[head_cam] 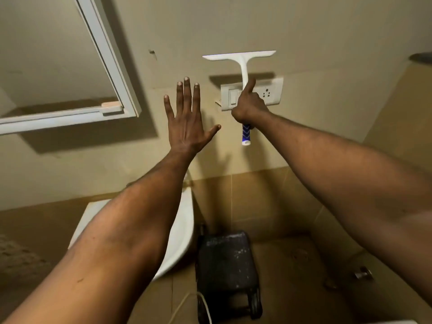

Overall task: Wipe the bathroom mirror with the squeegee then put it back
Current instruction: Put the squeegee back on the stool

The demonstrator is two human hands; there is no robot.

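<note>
Probably mid-task or near put-back: right hand fist-grips the squeegee handle, thumb up the shaft, blade above the fingers by the wall; left hand splayed, empty; mirror well left, wiped or not unclear.
</note>
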